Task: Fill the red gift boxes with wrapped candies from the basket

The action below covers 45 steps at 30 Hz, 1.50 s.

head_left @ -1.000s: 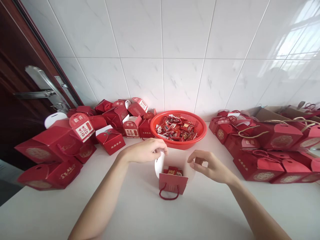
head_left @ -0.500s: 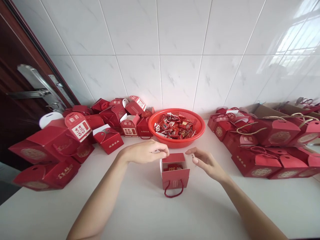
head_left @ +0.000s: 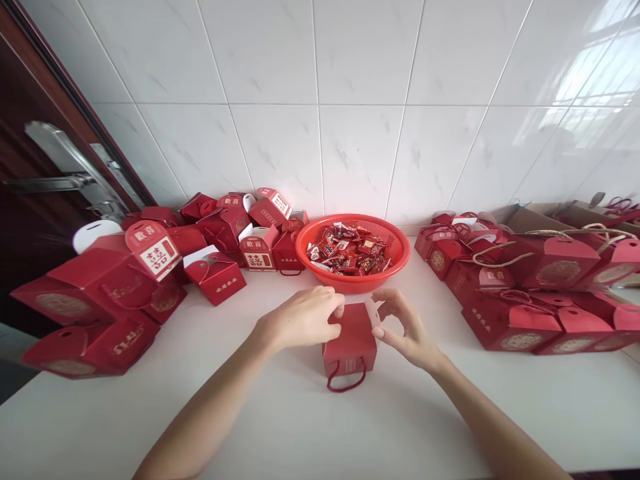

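A small red box [head_left: 350, 340] stands upright on the white table, its top panels folded over the opening and a dark red cord handle [head_left: 347, 382] hanging at the front. At its left side is my left hand [head_left: 306, 319], fingers curled against the box's upper left edge; what its fingertips grip is hidden. My right hand [head_left: 404, 331] has thumb and fingers around the raised pale side flap [head_left: 372, 312] at the box's right. Behind the box sits a red plastic basket [head_left: 353, 286] of wrapped sweets [head_left: 350, 249].
Red boxes [head_left: 215, 273] are piled at the left, near a dark door with a metal handle [head_left: 75, 163]. More red boxes [head_left: 520, 322] are stacked at the right, some with cord handles. A tiled wall [head_left: 357, 153] rises behind the table [head_left: 280, 427].
The box's top was open with its contents showing and is now covered. My left hand has come over its left edge, and my right hand has moved in to the right flap.
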Each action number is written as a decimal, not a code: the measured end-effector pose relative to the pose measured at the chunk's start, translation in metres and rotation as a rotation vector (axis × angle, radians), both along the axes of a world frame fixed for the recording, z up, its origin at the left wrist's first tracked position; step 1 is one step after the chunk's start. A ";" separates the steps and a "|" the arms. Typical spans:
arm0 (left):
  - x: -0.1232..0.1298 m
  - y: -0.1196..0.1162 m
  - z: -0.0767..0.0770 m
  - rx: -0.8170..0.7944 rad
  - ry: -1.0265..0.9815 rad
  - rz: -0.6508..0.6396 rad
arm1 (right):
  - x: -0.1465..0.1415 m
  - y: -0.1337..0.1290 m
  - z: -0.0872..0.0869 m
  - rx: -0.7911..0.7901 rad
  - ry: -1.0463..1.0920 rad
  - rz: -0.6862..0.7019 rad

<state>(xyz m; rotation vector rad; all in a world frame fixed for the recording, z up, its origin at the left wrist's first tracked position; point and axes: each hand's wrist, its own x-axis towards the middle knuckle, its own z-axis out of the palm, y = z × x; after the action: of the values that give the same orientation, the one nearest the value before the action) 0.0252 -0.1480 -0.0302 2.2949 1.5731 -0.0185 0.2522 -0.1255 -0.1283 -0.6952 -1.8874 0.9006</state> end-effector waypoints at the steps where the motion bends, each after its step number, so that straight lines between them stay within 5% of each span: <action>1: 0.002 -0.001 -0.001 0.008 0.001 0.010 | -0.001 -0.001 0.000 0.027 0.004 -0.009; 7: 0.010 -0.005 -0.002 0.003 0.002 0.046 | -0.008 -0.008 0.002 0.191 -0.046 0.054; 19: -0.028 0.013 0.026 -0.312 -0.233 -0.243 | -0.007 -0.008 -0.003 0.285 -0.193 0.057; 22: -0.029 0.013 0.021 -0.231 -0.224 -0.283 | -0.007 -0.009 -0.001 0.269 -0.212 0.075; 25: -0.022 0.014 0.009 -0.133 -0.148 -0.183 | -0.007 -0.009 -0.001 0.255 -0.214 0.098; 30: -0.012 0.019 -0.002 -0.185 -0.144 -0.143 | -0.006 -0.008 -0.001 0.207 -0.216 0.104; 36: -0.011 0.024 -0.006 -0.223 -0.206 -0.227 | -0.003 -0.006 0.000 0.193 -0.189 -0.033; 41: -0.007 0.023 -0.007 -0.251 -0.217 -0.047 | 0.000 0.003 -0.004 0.190 -0.128 -0.256; 45: -0.002 0.019 -0.004 -0.218 -0.159 0.039 | 0.001 0.009 -0.005 0.014 -0.133 -0.365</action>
<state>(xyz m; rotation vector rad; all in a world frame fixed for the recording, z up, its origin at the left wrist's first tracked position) 0.0232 -0.1290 -0.0346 2.0457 1.4578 0.0021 0.2527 -0.1165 -0.1335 -1.0718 -1.7980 0.6197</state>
